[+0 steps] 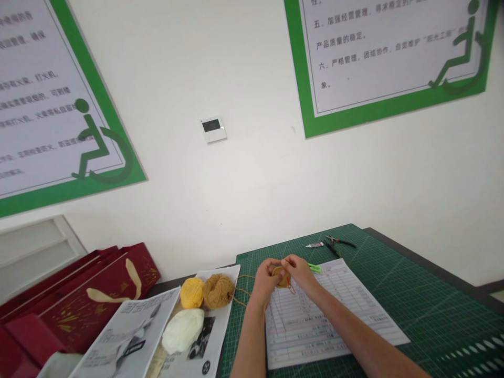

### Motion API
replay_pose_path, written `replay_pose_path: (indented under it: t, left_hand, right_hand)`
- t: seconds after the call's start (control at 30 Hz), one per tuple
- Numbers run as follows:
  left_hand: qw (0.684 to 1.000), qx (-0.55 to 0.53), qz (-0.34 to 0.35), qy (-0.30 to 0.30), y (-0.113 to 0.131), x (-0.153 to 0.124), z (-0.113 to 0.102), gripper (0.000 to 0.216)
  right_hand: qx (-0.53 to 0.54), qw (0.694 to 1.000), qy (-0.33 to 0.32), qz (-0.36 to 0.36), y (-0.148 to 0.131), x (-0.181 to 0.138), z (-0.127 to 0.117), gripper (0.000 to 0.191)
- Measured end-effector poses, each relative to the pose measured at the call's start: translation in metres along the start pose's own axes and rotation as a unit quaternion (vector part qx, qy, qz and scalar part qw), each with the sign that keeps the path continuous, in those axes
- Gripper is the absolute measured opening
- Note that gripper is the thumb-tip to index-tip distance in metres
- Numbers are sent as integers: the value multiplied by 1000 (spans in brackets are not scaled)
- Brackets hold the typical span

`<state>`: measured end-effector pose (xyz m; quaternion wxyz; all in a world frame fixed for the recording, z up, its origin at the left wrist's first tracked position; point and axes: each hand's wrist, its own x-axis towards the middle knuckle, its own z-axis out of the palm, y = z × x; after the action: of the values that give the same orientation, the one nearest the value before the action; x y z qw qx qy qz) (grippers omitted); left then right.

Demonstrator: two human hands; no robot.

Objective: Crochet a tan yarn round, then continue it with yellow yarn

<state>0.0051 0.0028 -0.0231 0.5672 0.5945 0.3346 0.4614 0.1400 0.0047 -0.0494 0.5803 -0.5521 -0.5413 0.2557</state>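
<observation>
Yarnwork [284, 283], likely soft, light and best rim-held, is clamped by the left hand [268, 278]; grip by the right hand [298, 269] cannot be told.

Dark table [378, 236] carries printed papers [114, 336] and a green gridded mat [378, 283]; form [334, 310], small tube [314, 245] and pliers [343, 242] lie on the mat.

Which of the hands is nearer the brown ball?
Left. The left hand is to the right of the brown ball, not touching it; the right hand is farther right.
</observation>
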Motion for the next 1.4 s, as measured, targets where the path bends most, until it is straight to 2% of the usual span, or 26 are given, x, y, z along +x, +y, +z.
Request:
replay_pose_path:
  t: [0.33, 0.53, 0.7, 0.87, 1.13, 1.23, 1.3, 1.4]
  left_hand:
    - [997, 70, 4, -41, 1, -5, 5, 21]
    - [991, 99, -18, -88, -4, -9, 8, 26]
    - [993, 102, -12, -60, -3, -6, 7, 21]
    - [993, 105, -11, -54, 3, -5, 3, 24]
    - [988, 122, -10, -90, -2, -3, -1, 18]
    - [988, 143, 3, -56, -7, 1, -4, 14]
    - [989, 145, 20, -4, -9, 4, -7, 12]
    - [989, 108, 44, 93, -11, 9, -12, 11]
  right_hand:
    - [50, 994, 67, 72, -1, 0, -4, 20]
    - [166, 976, 73, 116, -2, 4, -14, 38]
    - [241, 964, 42, 109, -12, 3, -15, 48]
    - [288, 952, 43, 96, -15, 7, -12, 52]
    - [357, 928, 58, 93, -15, 12, -23, 50]
    - [358, 926, 67, 97, -14, 17, -31, 47]
    - [340, 932, 56, 108, -12, 17, -31, 43]
    - [295, 946, 11, 137, -11, 10, -20, 36]
